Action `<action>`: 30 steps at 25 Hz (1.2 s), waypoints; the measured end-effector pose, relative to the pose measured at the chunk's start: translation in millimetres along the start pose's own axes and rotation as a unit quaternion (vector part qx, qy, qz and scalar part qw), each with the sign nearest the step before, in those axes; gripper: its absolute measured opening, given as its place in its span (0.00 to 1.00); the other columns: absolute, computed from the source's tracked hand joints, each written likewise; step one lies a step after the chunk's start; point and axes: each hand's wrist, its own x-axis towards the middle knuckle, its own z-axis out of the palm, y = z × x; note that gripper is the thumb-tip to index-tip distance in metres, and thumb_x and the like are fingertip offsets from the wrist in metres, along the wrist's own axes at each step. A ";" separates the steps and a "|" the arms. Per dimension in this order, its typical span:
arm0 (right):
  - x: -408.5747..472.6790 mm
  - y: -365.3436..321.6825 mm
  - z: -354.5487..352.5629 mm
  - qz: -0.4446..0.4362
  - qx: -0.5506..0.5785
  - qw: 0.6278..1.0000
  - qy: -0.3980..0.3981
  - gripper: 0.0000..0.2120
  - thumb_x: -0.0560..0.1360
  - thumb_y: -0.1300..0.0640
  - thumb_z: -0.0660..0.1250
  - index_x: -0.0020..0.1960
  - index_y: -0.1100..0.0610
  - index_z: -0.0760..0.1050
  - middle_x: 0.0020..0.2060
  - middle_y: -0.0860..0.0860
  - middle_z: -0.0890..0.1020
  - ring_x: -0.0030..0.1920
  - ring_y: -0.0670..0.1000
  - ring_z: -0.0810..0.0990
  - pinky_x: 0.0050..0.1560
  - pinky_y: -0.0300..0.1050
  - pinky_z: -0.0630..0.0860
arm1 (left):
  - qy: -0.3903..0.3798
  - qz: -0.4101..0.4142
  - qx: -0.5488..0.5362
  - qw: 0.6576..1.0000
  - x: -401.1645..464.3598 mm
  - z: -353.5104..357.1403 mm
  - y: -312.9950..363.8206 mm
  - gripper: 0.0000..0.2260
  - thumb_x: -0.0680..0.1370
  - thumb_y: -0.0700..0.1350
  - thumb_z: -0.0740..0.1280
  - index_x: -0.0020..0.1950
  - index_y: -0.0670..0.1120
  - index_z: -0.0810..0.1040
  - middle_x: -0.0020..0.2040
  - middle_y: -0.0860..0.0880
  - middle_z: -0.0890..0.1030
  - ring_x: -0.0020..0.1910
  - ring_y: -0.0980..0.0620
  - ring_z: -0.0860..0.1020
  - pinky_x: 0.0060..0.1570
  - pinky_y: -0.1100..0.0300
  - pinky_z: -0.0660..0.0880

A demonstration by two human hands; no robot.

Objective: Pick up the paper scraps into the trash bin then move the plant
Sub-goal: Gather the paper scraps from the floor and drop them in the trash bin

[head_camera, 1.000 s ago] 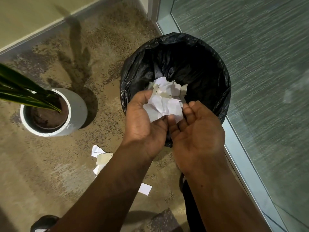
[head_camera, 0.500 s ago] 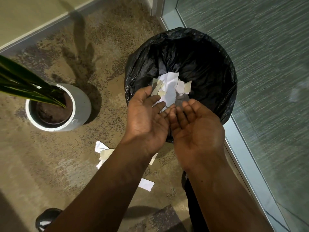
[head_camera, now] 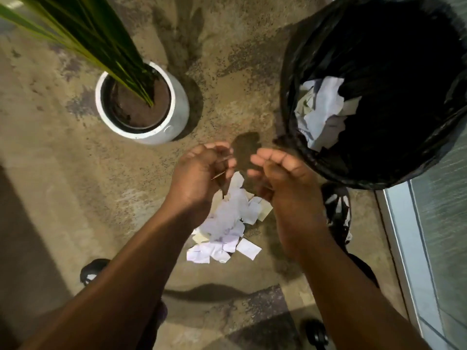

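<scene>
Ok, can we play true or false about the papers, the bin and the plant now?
1. Some paper already lies inside the trash bin. True: white scraps in the bin show against the black liner.
2. The floor is all clean. False: a pile of paper scraps lies on it.
3. The left hand holds a big bunch of paper. False: it holds no paper.
4. The right hand is above the floor pile, not over the bin. True.
5. The plant has tipped over. False: its white pot stands upright.
</scene>
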 end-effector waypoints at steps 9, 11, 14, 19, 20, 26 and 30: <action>76.0 203.7 -5.0 -0.008 -0.492 0.862 -0.119 0.25 0.77 0.55 0.71 0.73 0.56 0.70 0.69 0.55 0.75 0.66 0.56 0.75 0.66 0.55 0.74 | 0.088 -0.028 0.363 0.927 35.4 -195.7 -175.1 0.21 0.72 0.43 0.78 0.62 0.53 0.77 0.55 0.47 0.82 0.48 0.46 0.82 0.44 0.51 0.83; 97.9 221.0 -9.5 -0.028 -0.559 0.819 -0.130 0.33 0.75 0.52 0.73 0.76 0.55 0.65 0.73 0.58 0.70 0.71 0.60 0.71 0.70 0.61 0.71 | 0.089 0.003 0.394 0.915 39.1 -207.3 -198.7 0.26 0.68 0.46 0.79 0.63 0.58 0.75 0.52 0.54 0.75 0.56 0.40 0.79 0.54 0.43 0.81; 120.7 234.4 2.0 -0.014 -0.588 0.801 -0.107 0.43 0.71 0.49 0.77 0.78 0.54 0.59 0.76 0.58 0.65 0.75 0.61 0.65 0.73 0.61 0.66 | 0.137 -0.013 0.404 0.904 51.6 -213.6 -215.8 0.34 0.66 0.50 0.80 0.70 0.55 0.73 0.57 0.53 0.67 0.59 0.51 0.71 0.59 0.57 0.74; 130.0 243.9 30.9 -0.091 -0.632 0.765 -0.086 0.20 0.73 0.54 0.74 0.62 0.53 0.74 0.60 0.57 0.79 0.59 0.59 0.79 0.59 0.55 0.78 | 0.156 -0.030 0.377 0.912 71.2 -205.7 -219.8 0.20 0.70 0.43 0.76 0.60 0.52 0.76 0.50 0.53 0.80 0.46 0.50 0.79 0.42 0.56 0.78; 130.4 241.5 34.0 -0.108 -0.626 0.767 -0.094 0.15 0.74 0.55 0.73 0.60 0.54 0.76 0.56 0.57 0.81 0.56 0.59 0.80 0.57 0.54 0.79 | 0.161 -0.040 0.381 0.910 70.3 -206.9 -221.0 0.16 0.72 0.44 0.74 0.57 0.52 0.76 0.49 0.52 0.82 0.44 0.51 0.80 0.41 0.55 0.79; 126.0 219.7 46.0 -0.173 -0.586 0.775 -0.158 0.09 0.77 0.54 0.69 0.56 0.55 0.82 0.51 0.54 0.84 0.52 0.55 0.81 0.51 0.44 0.73 | 0.253 0.003 0.482 0.839 28.1 -247.9 -244.1 0.18 0.72 0.37 0.71 0.60 0.48 0.76 0.59 0.47 0.71 0.56 0.49 0.67 0.54 0.52 0.71; 126.8 215.1 52.1 -0.173 -0.579 0.779 -0.166 0.09 0.76 0.58 0.68 0.55 0.56 0.81 0.51 0.56 0.82 0.52 0.57 0.79 0.50 0.44 0.70 | 0.302 -0.045 0.444 0.842 22.1 -275.6 -243.8 0.16 0.73 0.32 0.66 0.55 0.49 0.76 0.54 0.46 0.72 0.52 0.43 0.74 0.50 0.53 0.72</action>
